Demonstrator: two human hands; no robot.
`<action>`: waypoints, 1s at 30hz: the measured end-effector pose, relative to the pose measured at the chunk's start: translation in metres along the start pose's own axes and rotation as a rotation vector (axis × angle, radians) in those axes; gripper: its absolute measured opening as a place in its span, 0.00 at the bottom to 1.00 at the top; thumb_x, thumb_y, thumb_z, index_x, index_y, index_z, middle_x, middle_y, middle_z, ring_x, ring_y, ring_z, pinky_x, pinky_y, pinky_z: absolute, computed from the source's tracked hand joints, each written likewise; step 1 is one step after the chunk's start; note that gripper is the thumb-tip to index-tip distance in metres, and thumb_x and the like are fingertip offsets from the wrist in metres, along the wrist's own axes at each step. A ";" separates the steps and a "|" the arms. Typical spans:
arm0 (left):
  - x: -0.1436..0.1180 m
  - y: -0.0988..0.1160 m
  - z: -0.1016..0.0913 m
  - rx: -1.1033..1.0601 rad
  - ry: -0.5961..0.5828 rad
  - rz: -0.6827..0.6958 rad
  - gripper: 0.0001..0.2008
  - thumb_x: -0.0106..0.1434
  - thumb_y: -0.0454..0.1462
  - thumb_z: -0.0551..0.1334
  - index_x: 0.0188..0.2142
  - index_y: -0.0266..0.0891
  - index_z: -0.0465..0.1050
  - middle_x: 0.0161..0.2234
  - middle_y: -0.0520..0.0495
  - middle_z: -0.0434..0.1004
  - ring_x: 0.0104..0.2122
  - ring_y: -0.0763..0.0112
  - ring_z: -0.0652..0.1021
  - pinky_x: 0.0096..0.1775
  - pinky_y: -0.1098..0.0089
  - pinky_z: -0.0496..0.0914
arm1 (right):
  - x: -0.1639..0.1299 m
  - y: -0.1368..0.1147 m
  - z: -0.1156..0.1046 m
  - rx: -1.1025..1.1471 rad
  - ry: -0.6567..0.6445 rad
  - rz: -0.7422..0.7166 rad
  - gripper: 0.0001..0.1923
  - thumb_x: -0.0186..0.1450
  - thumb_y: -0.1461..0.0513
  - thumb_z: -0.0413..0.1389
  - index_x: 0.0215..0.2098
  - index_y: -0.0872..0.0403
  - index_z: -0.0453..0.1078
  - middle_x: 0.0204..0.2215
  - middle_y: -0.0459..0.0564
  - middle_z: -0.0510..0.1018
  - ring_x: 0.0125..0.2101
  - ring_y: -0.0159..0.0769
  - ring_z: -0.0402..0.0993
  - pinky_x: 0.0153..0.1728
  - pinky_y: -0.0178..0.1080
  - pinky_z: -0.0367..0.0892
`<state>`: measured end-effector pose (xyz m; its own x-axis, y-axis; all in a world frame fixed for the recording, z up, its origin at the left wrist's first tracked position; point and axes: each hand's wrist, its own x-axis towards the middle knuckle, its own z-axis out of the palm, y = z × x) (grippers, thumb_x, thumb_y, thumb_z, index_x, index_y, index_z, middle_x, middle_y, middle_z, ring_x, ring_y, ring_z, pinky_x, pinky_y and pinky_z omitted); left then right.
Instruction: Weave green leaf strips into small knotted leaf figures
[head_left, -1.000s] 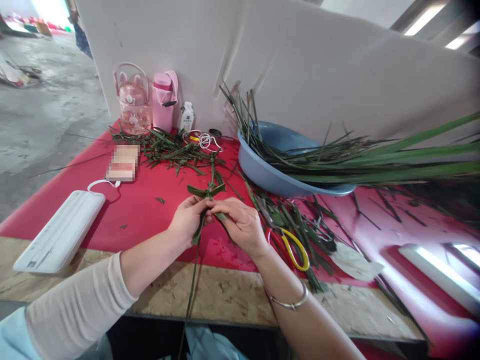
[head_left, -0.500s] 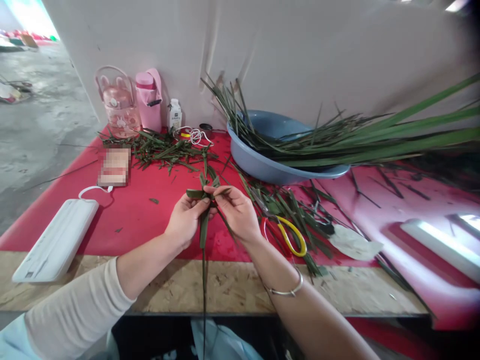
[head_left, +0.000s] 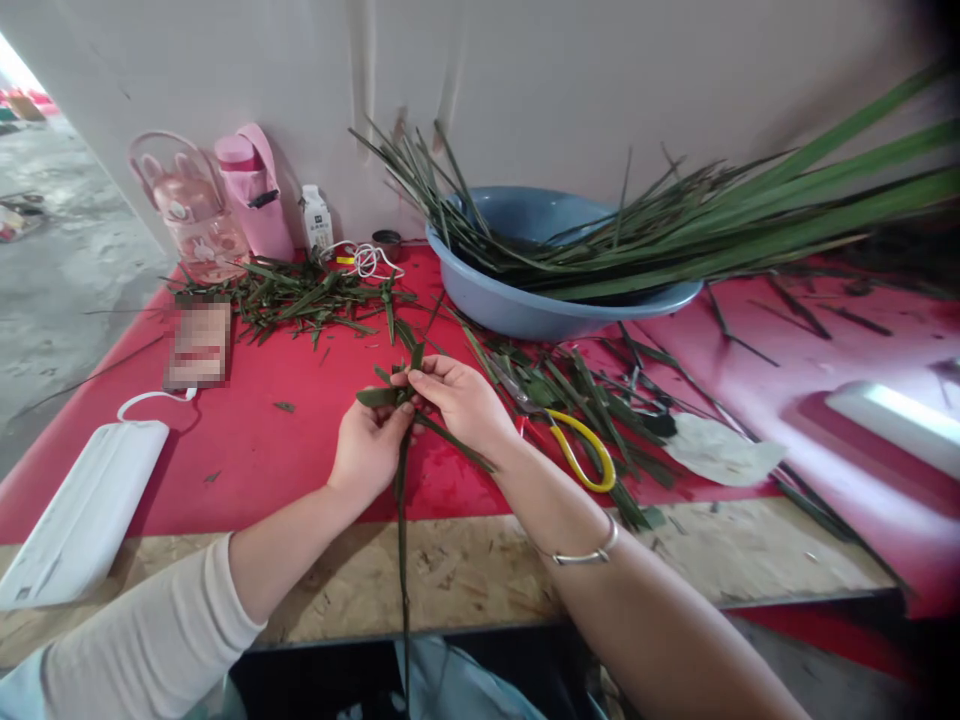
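Observation:
Between my two hands is a small piece woven from green leaf strips (head_left: 379,397), with strip ends sticking out on several sides. My left hand (head_left: 367,437) pinches it near its middle with the thumb on top. My right hand (head_left: 459,398) grips a leaf strip (head_left: 418,356) at the upper right of the piece, thumb against fingers. One long thin strip (head_left: 403,560) hangs down past the table edge, and another slants under my right wrist. Scissors with yellow and red handles (head_left: 581,450) lie just right of my right hand, among leaf strips.
A blue basin (head_left: 487,300) holds long green leaves (head_left: 720,235) reaching right. Leaf pieces (head_left: 300,300) lie heaped at the back left, before two pink bottles (head_left: 255,200) and a small white bottle (head_left: 316,220). A white power bank (head_left: 90,510) is cabled to a phone (head_left: 199,345).
My right hand has shifted slightly left and up on the piece, and one strip now stands upright at its fingertips. The camera view has turned a little, moving the basin and bottles leftward.

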<state>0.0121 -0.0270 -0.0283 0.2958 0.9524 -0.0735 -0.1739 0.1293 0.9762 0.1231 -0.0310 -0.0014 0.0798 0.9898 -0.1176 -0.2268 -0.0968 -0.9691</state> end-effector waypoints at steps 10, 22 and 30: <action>-0.005 0.012 -0.003 0.050 0.049 0.163 0.25 0.52 0.34 0.60 0.50 0.42 0.55 0.30 0.51 0.74 0.19 0.80 0.71 0.23 0.77 0.66 | -0.005 0.001 0.008 0.039 0.035 -0.196 0.06 0.54 0.61 0.55 0.29 0.54 0.65 0.27 0.46 0.77 0.23 0.25 0.67 0.26 0.31 0.65; -0.004 0.013 -0.004 -0.003 0.036 0.106 0.22 0.51 0.36 0.61 0.48 0.40 0.65 0.24 0.53 0.74 0.20 0.79 0.73 0.24 0.77 0.68 | -0.012 0.006 0.012 0.012 0.106 -0.267 0.07 0.55 0.58 0.55 0.30 0.53 0.67 0.24 0.43 0.73 0.24 0.28 0.68 0.21 0.30 0.65; 0.001 0.018 -0.006 -0.084 0.031 0.072 0.21 0.50 0.37 0.62 0.46 0.40 0.66 0.28 0.51 0.75 0.19 0.80 0.73 0.22 0.77 0.67 | -0.013 0.010 0.012 -0.044 0.060 -0.372 0.05 0.58 0.58 0.52 0.31 0.52 0.65 0.41 0.49 0.74 0.32 0.32 0.71 0.29 0.35 0.70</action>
<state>0.0036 -0.0216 -0.0125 0.2509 0.9680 -0.0112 -0.2723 0.0817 0.9587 0.1080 -0.0431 -0.0066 0.2060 0.9504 0.2331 -0.1294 0.2626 -0.9562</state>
